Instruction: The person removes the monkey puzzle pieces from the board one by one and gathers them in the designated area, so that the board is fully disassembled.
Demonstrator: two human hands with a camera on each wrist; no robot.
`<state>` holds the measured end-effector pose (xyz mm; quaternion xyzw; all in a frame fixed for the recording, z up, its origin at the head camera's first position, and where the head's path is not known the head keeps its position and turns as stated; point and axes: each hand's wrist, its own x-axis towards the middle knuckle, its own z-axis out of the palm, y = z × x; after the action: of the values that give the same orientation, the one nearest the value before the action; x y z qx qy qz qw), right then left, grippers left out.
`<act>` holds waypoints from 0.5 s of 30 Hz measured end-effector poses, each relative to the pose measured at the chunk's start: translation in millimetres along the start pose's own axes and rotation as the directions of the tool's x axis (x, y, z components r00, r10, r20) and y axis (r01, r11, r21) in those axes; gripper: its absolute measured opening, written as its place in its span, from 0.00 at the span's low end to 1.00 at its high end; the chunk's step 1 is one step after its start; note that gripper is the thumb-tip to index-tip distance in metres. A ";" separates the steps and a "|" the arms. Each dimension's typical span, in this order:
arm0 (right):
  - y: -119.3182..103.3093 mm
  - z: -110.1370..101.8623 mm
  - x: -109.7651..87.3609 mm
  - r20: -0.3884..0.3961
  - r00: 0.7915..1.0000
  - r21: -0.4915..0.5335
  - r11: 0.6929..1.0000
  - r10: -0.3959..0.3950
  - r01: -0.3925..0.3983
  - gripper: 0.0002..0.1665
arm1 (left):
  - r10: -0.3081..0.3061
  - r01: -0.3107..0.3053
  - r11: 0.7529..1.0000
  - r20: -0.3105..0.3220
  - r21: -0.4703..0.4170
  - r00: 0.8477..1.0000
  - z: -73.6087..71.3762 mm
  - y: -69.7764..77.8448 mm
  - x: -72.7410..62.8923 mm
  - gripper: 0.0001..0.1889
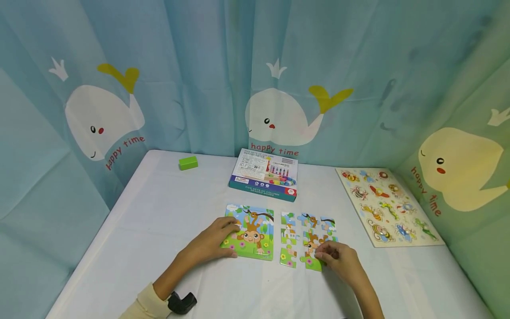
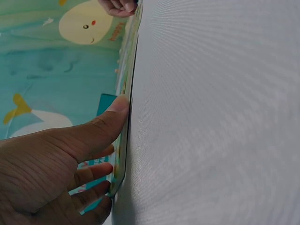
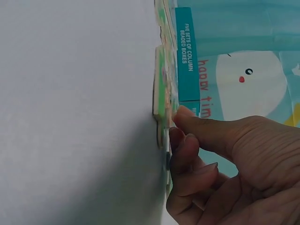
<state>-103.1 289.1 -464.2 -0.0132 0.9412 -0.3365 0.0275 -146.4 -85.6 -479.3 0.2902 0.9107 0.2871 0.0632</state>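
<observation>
A square monkey jigsaw puzzle (image 1: pixel 256 228) lies in front of me on the table. My left hand (image 1: pixel 215 239) holds it at the near left, the thumb along the near edge and the fingertips at the left side. In the left wrist view that hand (image 2: pixel 61 159) spans the puzzle's thin edge. Loose puzzle pieces stand to the right, in one narrow column (image 1: pixel 288 237) and a wider joined group (image 1: pixel 312 221). My right hand (image 1: pixel 338 261) pinches a puzzle piece at the group's near right; its fingertips hide much of that piece. The right wrist view shows the hand (image 3: pixel 220 159) touching the pieces' edge.
Behind the puzzle lies a beaded-boxes carton (image 1: pixel 263 175). A green block (image 1: pixel 188 163) sits at the back left. On the right is a wooden insect peg board (image 1: pixel 390 206). Whale-printed curtains (image 1: pixel 211 79) surround the white table (image 1: pixel 159 212).
</observation>
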 end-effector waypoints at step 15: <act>-18.5 3.8 10.2 0.036 0.993 0.090 0.990 -0.114 0.111 0.04 | -0.001 0.001 1.000 0.004 0.001 1.000 -0.4 1.3 -0.4 0.33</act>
<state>-112.9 271.9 -455.8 -0.0720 0.9225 -0.3781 0.0286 -145.6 -85.1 -478.3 0.2903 0.9109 0.2860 0.0649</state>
